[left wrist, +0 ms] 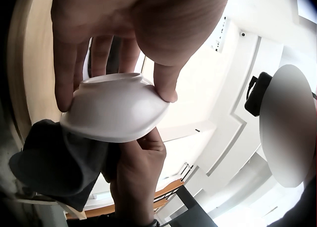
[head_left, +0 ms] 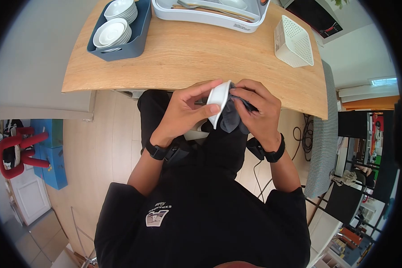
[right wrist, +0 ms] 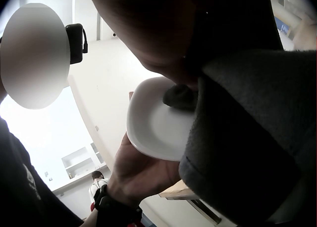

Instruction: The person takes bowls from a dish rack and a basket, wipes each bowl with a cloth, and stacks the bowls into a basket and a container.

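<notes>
A small white bowl [head_left: 217, 99] is tipped on its side over the person's lap, just off the table's front edge. The left hand [head_left: 179, 111] grips it from outside, thumb and fingers near the rim; the left wrist view shows the bowl's smooth underside [left wrist: 116, 113] and foot ring. Facing it, the right hand [head_left: 260, 108] holds a dark grey cloth [head_left: 230, 119], which hangs below the fingers. In the right wrist view, a bunched bit of the cloth [right wrist: 179, 97] lies against the bowl's inner face [right wrist: 157, 128], while the rest drapes across the foreground.
On the wooden table [head_left: 201, 67], a blue-grey bin [head_left: 140, 38] holds stacked white bowls [head_left: 113, 33] at the left. A white tray [head_left: 205, 18] with chopsticks and other utensils stands at the back. A white perforated basket [head_left: 295, 42] is at the right.
</notes>
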Demonstrator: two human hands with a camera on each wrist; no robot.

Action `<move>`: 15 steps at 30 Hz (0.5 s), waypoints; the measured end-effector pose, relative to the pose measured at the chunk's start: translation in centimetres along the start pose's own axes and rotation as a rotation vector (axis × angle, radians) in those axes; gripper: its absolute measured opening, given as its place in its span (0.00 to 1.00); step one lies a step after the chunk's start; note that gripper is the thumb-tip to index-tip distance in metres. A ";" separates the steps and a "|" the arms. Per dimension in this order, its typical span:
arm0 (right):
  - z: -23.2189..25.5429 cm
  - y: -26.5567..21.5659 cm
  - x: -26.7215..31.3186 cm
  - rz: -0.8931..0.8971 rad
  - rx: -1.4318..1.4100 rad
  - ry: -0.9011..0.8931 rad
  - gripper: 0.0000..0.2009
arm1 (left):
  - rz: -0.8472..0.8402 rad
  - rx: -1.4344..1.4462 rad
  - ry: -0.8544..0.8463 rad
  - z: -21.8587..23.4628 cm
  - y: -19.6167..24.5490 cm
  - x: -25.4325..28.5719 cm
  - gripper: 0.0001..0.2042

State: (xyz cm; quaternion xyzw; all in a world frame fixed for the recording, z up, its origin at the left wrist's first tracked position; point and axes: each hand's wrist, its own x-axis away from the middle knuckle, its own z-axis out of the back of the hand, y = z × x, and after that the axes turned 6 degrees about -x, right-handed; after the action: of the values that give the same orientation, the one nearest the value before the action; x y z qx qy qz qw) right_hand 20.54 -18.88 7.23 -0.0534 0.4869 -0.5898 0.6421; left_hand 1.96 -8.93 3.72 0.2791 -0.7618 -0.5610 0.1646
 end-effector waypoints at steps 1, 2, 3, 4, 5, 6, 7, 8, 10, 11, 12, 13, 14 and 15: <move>-0.2 0.1 0.1 0.013 0.015 -0.003 0.12 | 0.001 -0.005 0.007 -0.1 -0.1 0.0 0.28; -0.4 0.3 0.1 0.027 0.033 -0.005 0.11 | -0.046 -0.046 0.014 -0.2 -0.2 0.0 0.29; -0.6 0.2 0.2 0.027 0.032 -0.003 0.11 | -0.093 -0.084 0.016 -0.2 -0.2 0.0 0.29; -0.7 0.1 0.3 0.014 0.012 -0.017 0.11 | -0.100 -0.034 0.029 -0.4 -0.1 -0.1 0.29; -0.6 0.0 0.4 -0.001 -0.004 -0.031 0.10 | -0.102 -0.029 0.023 -0.5 -0.2 -0.2 0.29; -0.8 -0.1 0.3 0.008 -0.035 -0.041 0.11 | -0.128 0.016 0.050 -0.4 -0.3 -0.3 0.29; -0.8 -0.1 0.4 0.007 -0.029 -0.039 0.11 | -0.153 0.059 0.076 -0.4 -0.3 -0.3 0.30; -0.9 0.0 0.5 0.028 -0.059 -0.076 0.11 | -0.154 0.037 0.094 -0.3 -0.1 -0.3 0.30; -1.0 0.2 0.7 0.033 -0.135 -0.125 0.11 | -0.177 0.022 0.087 0.2 -0.7 -0.5 0.30; -0.8 0.2 0.7 0.033 -0.135 -0.123 0.11 | -0.199 0.004 0.087 0.4 -0.9 -0.5 0.30; -0.7 0.1 0.7 0.003 -0.193 -0.135 0.11 | -0.197 -0.001 0.088 0.3 -1.1 -0.5 0.30; -0.8 0.1 0.7 -0.027 -0.258 -0.150 0.11 | -0.181 0.026 0.096 0.1 -1.0 -0.6 0.30; -0.8 -0.1 0.7 -0.026 -0.274 -0.152 0.11 | -0.163 0.052 0.110 -0.2 -0.9 -0.5 0.30; -0.7 -0.2 0.6 -0.070 -0.306 -0.133 0.11 | -0.157 0.041 0.121 -0.2 -0.8 -0.3 0.30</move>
State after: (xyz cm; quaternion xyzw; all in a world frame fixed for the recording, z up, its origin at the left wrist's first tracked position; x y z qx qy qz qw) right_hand 19.81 -19.10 6.69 -0.2063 0.5254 -0.5257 0.6364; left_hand 2.56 -9.08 3.09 0.3747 -0.7376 -0.5385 0.1597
